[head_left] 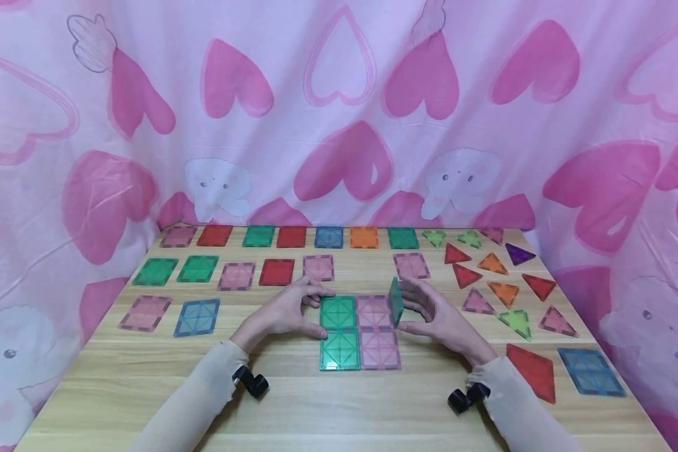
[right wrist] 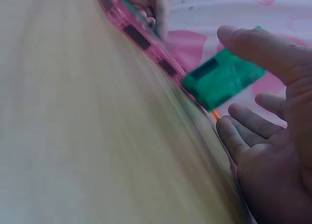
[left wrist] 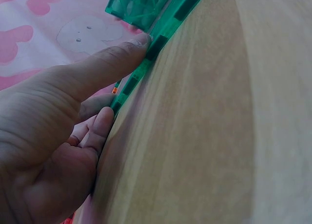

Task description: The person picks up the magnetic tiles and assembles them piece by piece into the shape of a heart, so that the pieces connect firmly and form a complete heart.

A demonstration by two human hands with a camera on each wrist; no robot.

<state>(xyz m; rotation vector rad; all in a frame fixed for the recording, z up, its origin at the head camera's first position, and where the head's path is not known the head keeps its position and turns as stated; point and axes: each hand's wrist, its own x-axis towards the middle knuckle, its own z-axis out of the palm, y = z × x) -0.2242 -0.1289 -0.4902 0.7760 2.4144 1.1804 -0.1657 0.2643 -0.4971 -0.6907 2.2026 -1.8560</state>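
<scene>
Two green square tiles (head_left: 340, 349) and two pink square tiles (head_left: 380, 349) lie flat, edge to edge, in a two-by-two block on the table. Another green square tile (head_left: 395, 302) stands upright along the right edge of the far pink one. At the block's left side is my left hand (head_left: 285, 309), its thumb (left wrist: 124, 53) touching the edge of the green tiles and its fingers near the far corner. My right hand (head_left: 443, 317) is beside the upright tile, fingers (right wrist: 251, 121) spread and apart from it, thumb near its top in the right wrist view.
Rows of loose square tiles, including a red one (head_left: 277, 272) and a blue one (head_left: 197, 317), lie behind and left of the block. Several small triangles (head_left: 504, 292) are scattered at the right. A red tile (head_left: 532, 373) and a blue tile (head_left: 591, 371) lie near the right forearm. A pink curtain (head_left: 339, 157) surrounds the table.
</scene>
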